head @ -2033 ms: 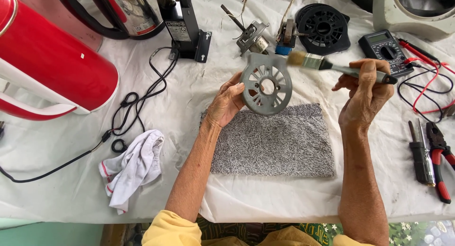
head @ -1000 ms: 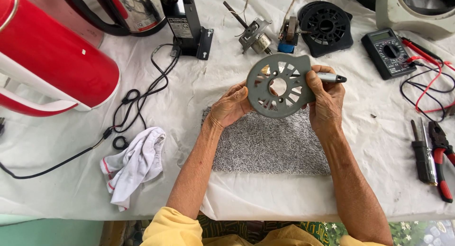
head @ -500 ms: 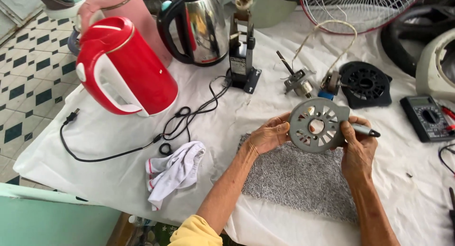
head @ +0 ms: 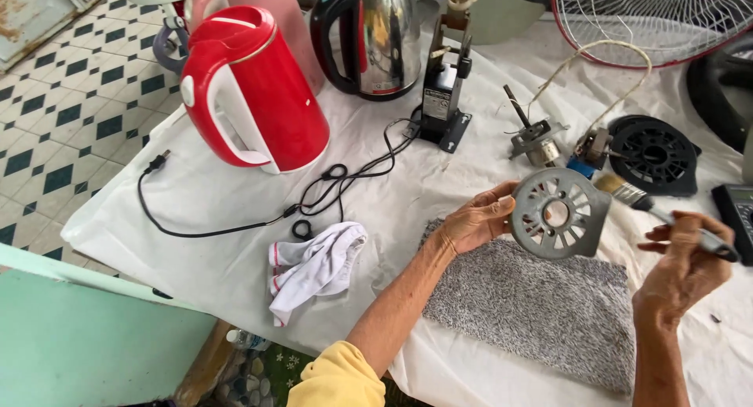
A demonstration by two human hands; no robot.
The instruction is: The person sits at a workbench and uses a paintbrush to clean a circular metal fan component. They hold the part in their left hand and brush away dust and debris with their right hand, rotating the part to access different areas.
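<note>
My left hand (head: 475,219) grips the left edge of a round grey slotted metal cover (head: 559,212) and holds it upright over a grey mat (head: 537,305). My right hand (head: 686,262) holds a paintbrush (head: 657,208) by its dark handle. The pale bristles sit just off the cover's upper right edge, apart from it or barely touching.
A red kettle (head: 255,89) and a steel kettle (head: 372,34) stand at the back left, with a black cord (head: 321,195) trailing forward. A white rag (head: 314,266) lies beside the mat. A black slotted disc (head: 652,152), a small motor part (head: 537,140) and a fan guard (head: 651,19) lie beyond.
The view has swung left, bringing the kettles and tiled floor in. My right hand has come off the cover and moved right, with the brush now at the cover's upper right edge.
</note>
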